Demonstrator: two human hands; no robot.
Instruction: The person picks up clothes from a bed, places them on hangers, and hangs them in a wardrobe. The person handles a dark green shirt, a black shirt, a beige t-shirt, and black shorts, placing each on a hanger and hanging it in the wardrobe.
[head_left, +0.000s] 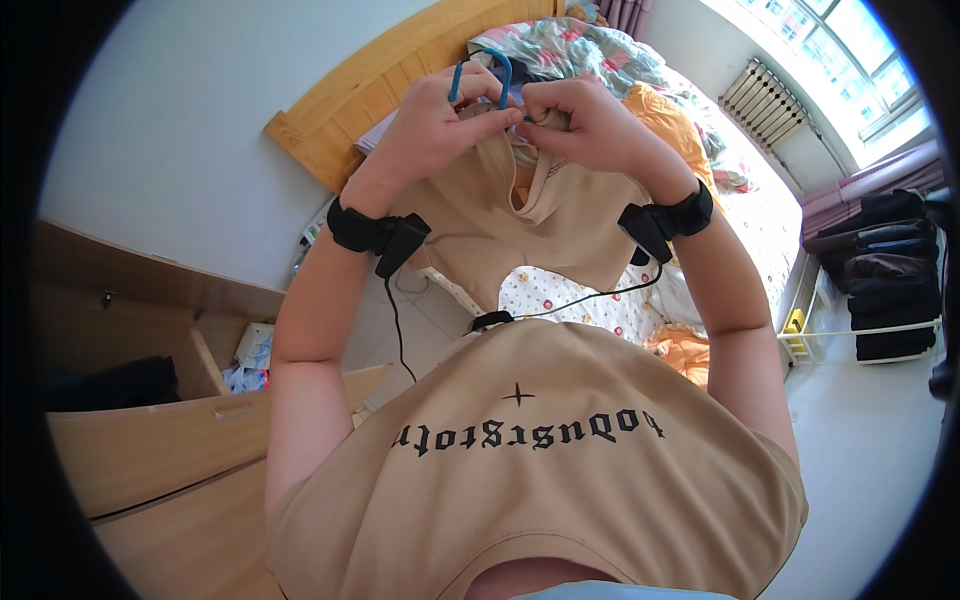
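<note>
In front of me hangs a beige garment (450, 199), probably a T-shirt, with its neckline towards me. A blue clothes hanger (507, 79) sits at its top, its hook curving up and part of its frame hidden by fabric and fingers. My left hand (457, 112) grips the hanger, with its thumb at the collar and a blue bar showing between the fingers. Beside it, my right hand (585, 124) pinches bunched beige fabric near another bit of blue hanger. The hands are nearly touching. Both wrists wear black strapped devices with cables.
Behind the garment stands a bed with a wooden headboard (330, 135), a patterned quilt (570, 45) and orange cloth (660, 120). At left is an open wooden drawer (157, 442) holding dark cloth. Dark clothes (892, 277) hang on a white rack (855, 330) at right. A radiator (765, 105) is below the window.
</note>
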